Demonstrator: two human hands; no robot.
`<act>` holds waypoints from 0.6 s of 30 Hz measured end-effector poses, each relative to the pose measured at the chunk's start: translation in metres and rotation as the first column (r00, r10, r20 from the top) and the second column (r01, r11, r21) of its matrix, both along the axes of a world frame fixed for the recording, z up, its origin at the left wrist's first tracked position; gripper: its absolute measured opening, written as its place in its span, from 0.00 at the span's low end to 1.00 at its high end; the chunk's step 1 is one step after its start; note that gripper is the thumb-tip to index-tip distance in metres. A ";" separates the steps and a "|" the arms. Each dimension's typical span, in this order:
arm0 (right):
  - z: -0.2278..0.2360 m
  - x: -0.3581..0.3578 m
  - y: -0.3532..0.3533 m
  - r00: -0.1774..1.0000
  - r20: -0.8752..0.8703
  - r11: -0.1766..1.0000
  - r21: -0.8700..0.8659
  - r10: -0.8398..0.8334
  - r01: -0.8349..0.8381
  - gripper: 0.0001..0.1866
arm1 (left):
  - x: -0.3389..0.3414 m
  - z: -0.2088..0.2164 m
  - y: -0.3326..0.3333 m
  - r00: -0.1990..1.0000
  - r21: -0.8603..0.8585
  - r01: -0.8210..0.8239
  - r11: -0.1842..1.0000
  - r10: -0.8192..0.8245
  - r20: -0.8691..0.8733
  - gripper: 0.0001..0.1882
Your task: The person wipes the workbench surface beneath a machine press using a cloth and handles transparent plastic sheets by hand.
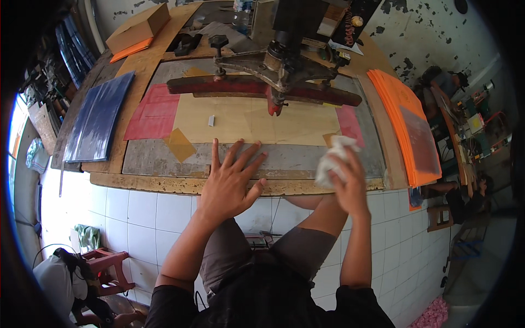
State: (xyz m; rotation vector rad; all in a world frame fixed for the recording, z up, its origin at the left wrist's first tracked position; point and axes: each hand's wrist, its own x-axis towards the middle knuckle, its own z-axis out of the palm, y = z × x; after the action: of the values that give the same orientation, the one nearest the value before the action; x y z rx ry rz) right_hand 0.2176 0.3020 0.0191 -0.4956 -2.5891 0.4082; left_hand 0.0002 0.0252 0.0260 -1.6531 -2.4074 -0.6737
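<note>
My left hand (232, 180) lies flat with its fingers spread at the front edge of a grey bed plate (290, 158), fingertips by the lower edge of a tan sheet (257, 123). A crumpled white cloth (330, 164) is bunched in my right hand (353, 188), pressed near the sheet's right front corner. On the tan sheet sits a small pale rectangular piece (211, 120). Pink sheets show at both ends, the larger pink sheet (153, 112) on the left. Tan tape (179, 145) angles off the sheet's left front corner.
Over the plate hangs a metal press head (273, 82) with a long red-edged bar. Dark blue plastic covers (101, 120) lie left; a stack of orange folders (407, 126) lies right. A cardboard box (138, 34) stands at the back left. Other people are at the lower left and far right.
</note>
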 end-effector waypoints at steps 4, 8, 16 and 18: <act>-0.015 0.030 0.030 0.924 -0.108 0.925 0.064 -0.368 0.375 0.20 | 0.000 0.000 0.001 0.999 -0.007 -0.032 0.999 0.032 0.011 0.31; -0.014 0.005 -0.075 0.997 -0.019 0.997 0.032 -0.072 0.073 0.28 | 0.001 0.001 0.001 0.999 -0.011 -0.033 0.999 0.033 -0.003 0.32; -0.035 0.016 -0.057 0.958 -0.034 0.948 0.161 0.284 -0.275 0.29 | 0.001 -0.003 0.001 1.000 -0.008 -0.019 1.000 0.019 -0.005 0.31; -0.032 0.037 -0.030 0.960 -0.060 0.952 0.160 0.274 -0.261 0.28 | 0.002 -0.002 0.001 1.000 -0.008 -0.017 1.000 0.017 -0.015 0.31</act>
State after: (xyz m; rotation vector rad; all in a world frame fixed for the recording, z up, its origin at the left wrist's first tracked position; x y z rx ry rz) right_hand 0.2549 0.2717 -0.0133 -0.0718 -2.5882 0.3104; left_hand 0.0017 0.0259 0.0238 -1.6331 -2.4143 -0.6470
